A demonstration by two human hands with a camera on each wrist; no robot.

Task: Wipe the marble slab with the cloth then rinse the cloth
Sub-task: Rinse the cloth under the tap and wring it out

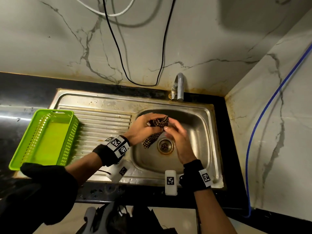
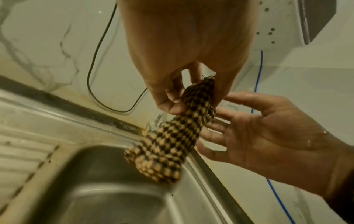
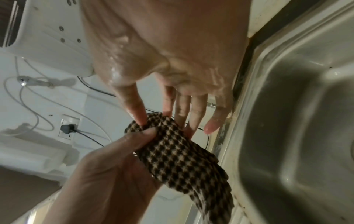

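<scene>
Status: the work is in the rinse stage, over the basin of the stainless steel sink [image 1: 206, 119] at the right end of the counter.

Cloth position: the checked brown-and-tan cloth [image 1: 157, 126] is bunched into a rope-like twist and held above the basin, its lower end hanging towards the drain [image 1: 165, 146].

Left hand [image 1: 143, 128]: thumb and fingers are pinched round the upper part of the cloth; the left wrist view shows the thumb pressing the fabric against the fingers.

Right hand [image 1: 177, 137]: fingers are spread and nearly straight, lying against the far side of the cloth. The skin is visibly wet, with droplets on the palm in the right wrist view. It touches the cloth but does not grip it.

Tap [image 1: 179, 85]: it stands at the back rim of the sink. No stream is visible; whether water is running cannot be confirmed, as the spout outlet is small in the head view.

Assessment: the wiping stage appears complete, since the cloth is off the dark counter slab [image 1: 25, 92] and the hands are wet. Rinsing is under way or near its end; wringing out likely remains.

A green plastic basket [image 1: 45, 139] sits on the drainboard at the sink's left end.
</scene>
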